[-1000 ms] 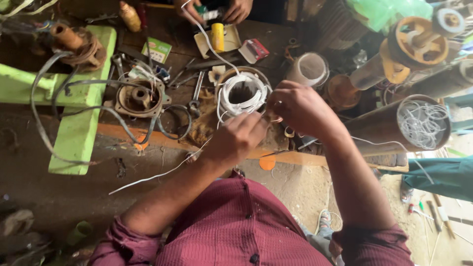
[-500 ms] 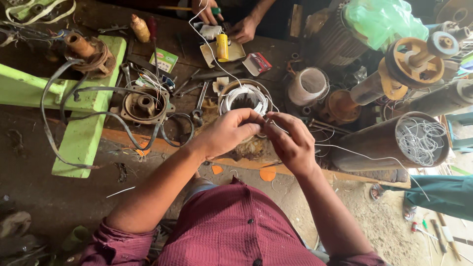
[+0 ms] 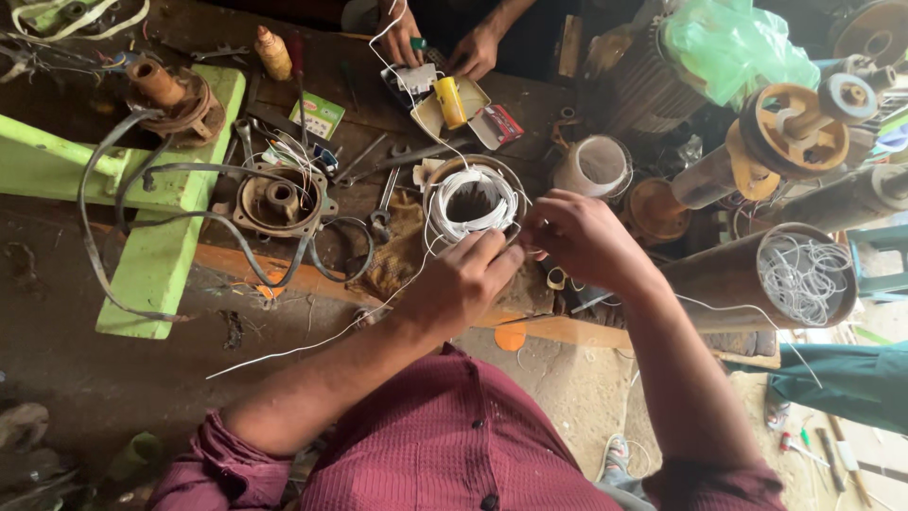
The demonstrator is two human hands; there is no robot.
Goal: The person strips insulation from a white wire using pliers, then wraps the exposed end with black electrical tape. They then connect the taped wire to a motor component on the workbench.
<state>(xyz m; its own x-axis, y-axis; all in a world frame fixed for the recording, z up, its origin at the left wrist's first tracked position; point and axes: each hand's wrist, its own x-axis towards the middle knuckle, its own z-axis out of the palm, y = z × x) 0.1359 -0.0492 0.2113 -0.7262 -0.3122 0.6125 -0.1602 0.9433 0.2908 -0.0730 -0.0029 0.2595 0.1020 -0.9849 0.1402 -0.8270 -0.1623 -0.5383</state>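
A round motor stator (image 3: 470, 202) wound with white wire sits on the cluttered bench in front of me. My left hand (image 3: 461, 280) is closed, pinching a white wire just below the stator's near rim. My right hand (image 3: 575, 238) is beside it at the right rim, fingers curled on the same thin white wire (image 3: 312, 343), whose loose end trails down-left across the bench.
Another person's two hands (image 3: 445, 43) work at the far edge near a yellow cylinder (image 3: 451, 101) in a tray. A green frame (image 3: 161, 255), a rusty motor part with black cables (image 3: 280, 201), wrenches (image 3: 386, 199), a white cup (image 3: 593, 166) and a wire-filled tube (image 3: 804, 274) crowd the bench.
The view has shifted a little. Both my hands have stayed together at the stator's near rim, working the white wire, with the left hand now lower and more closed.
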